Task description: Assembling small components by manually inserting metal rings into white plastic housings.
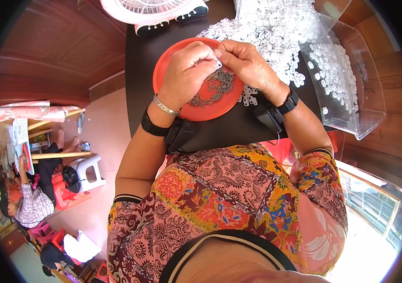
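Over a red round plate [161, 70], my two hands meet fingertip to fingertip. A small white plastic piece [218, 62] shows between them, pinched by my closed left hand [187, 70]. My right hand [248, 65] is closed too, thumb and forefinger pressed together at the top of that piece. Whatever else its fingers hold is hidden. Many small grey screw-like parts [217, 87] lie in the plate, partly covered by my left hand. Beyond and right of the plate spreads a heap of white plastic pieces [276, 45], some close under my right wrist.
A clear plastic bin [366, 123] with more white pieces lies at the right. On the dark table [139, 61], a pink and white fan [158, 12] stands at the far edge. To the left, another person [36, 203] sits near a white stool [92, 174].
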`<state>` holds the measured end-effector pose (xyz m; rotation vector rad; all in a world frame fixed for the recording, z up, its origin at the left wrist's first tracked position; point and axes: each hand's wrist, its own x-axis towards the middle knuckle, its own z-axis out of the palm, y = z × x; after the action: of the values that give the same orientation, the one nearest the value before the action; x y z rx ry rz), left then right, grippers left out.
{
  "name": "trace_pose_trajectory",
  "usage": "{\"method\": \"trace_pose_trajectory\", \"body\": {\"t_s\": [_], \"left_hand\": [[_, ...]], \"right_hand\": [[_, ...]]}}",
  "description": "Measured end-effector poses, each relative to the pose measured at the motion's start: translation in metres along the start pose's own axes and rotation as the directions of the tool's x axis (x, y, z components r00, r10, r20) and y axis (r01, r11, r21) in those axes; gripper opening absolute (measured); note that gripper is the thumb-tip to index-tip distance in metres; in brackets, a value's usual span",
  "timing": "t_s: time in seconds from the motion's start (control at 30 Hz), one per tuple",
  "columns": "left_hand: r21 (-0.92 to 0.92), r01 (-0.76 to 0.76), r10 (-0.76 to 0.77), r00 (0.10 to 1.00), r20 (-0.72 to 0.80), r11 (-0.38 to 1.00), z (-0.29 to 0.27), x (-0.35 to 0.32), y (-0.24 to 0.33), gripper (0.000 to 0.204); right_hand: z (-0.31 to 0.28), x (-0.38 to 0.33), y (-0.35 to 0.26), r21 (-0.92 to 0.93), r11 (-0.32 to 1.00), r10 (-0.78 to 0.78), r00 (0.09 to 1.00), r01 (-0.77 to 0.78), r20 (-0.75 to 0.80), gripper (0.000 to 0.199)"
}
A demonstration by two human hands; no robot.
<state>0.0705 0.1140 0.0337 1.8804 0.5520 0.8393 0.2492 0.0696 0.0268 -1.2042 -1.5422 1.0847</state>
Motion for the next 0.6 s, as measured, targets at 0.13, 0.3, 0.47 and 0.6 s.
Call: {"method": "trace_pose_trajectory", "body": {"t_s": [0.13, 0.3, 0.47, 0.6], "left_hand": [[-0.025, 0.012, -0.013, 1.000, -0.017, 1.000, 0.002, 0.000, 0.000, 0.008], [-0.028, 0.004, -0.003, 1.000, 0.014, 1.000, 0.000, 0.002, -0.005, 0.010], [-0.284, 0.211, -0.204, 0.978, 0.054, 0.935, -0.003, 0.001, 0.004, 0.012], [-0.336, 0.216, -0.233, 0.972, -0.010, 0.917, -0.004, 0.000, -0.002, 0.012]], "right_hand": [[0.000, 0.000, 0.000, 0.018, 0.999, 0.039, 0.999, -0.039, 0.016, 0.030], [-0.002, 0.000, -0.003, 0.137, 0.983, 0.110, 0.992, -0.119, 0.066, 0.028], [-0.003, 0.001, -0.003, 0.188, 0.981, 0.053, 0.998, -0.056, 0.022, 0.019], [-0.006, 0.000, -0.009, 0.186, 0.982, 0.024, 0.999, -0.018, -0.031, 0.011]]}}
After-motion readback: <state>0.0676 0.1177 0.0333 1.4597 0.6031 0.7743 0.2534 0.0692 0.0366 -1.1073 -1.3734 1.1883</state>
